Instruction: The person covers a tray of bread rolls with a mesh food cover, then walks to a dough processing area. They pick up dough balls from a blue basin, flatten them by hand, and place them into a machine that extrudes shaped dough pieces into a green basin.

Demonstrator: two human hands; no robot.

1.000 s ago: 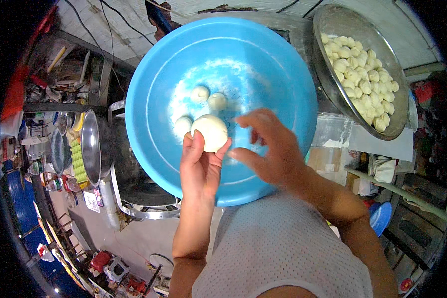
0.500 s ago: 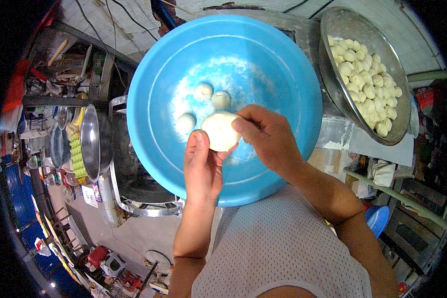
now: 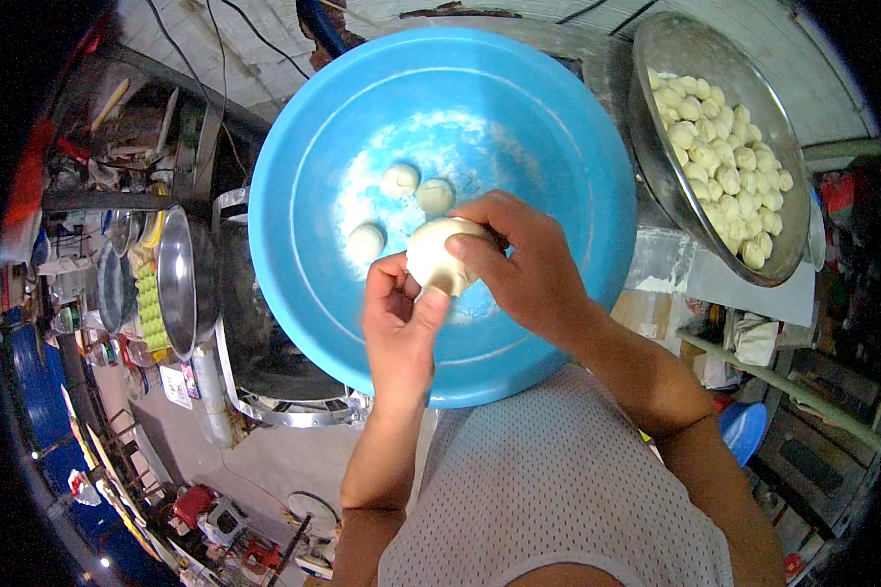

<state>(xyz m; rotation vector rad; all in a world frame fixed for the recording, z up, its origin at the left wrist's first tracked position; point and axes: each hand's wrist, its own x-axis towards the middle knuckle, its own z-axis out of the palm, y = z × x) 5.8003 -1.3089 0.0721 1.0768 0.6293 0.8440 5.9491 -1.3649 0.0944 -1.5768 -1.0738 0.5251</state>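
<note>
Dough (image 3: 439, 252), one pale lump of it, sits pinched between both hands above the blue basin (image 3: 558, 127). From the head view, the left hand (image 3: 398, 318) grips the lump from below, thumb pressed up against its lower edge and fingers curled behind it. The right hand (image 3: 529, 264) covers the lump from the right and above, fingers wrapped over its top, so both hands are closed on the same piece.

Three small dough balls (image 3: 399, 180) lie on the floured bottom of the basin, just beyond the hands and apart from each other. A metal bowl (image 3: 656, 59) stands to the right of the basin, heaped with many more balls (image 3: 719, 166) of the same kind. A steel pot (image 3: 176, 284) sits at the left, near a strip of green items I can't quite make out at this distance.

Compared with half a second ago, the right hand has closed further over the lump, hiding more of it, and the left thumb has come up against it. A second ago the right hand was off the lump, and the left held it alone.
</note>
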